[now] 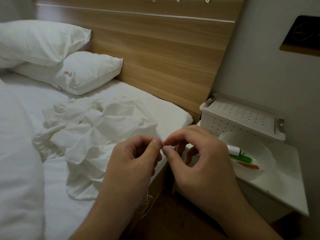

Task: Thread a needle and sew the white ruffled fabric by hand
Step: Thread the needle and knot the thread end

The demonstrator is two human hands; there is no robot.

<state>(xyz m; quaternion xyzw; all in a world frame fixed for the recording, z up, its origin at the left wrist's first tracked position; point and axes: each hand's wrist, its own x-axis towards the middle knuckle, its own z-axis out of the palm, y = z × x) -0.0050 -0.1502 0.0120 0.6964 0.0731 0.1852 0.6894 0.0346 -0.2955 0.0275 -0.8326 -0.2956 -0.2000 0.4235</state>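
Both hands meet fingertip to fingertip over the bed's edge. The left hand (pixel 136 158) has thumb and forefinger closed in a tight pinch on a fine pale thread (pixel 162 144); the right hand (pixel 199 153) pinches close against it, though the needle is too small to make out. Loose thread strands (pixel 147 201) dangle below the left wrist. The crumpled, soft white ruffled fabric (pixel 90 129) lies just beyond and left of the pinch, on the smooth sheet. Right of the pinch, a glossy white bowl (pixel 266 153) holds small green and orange tools.

Both hands meet, fingertips nearly touching. The left hand (pixel 136 158) pinches with thumb and forefinger. The right hand (pixel 199 153) pinches too, fingers curled.
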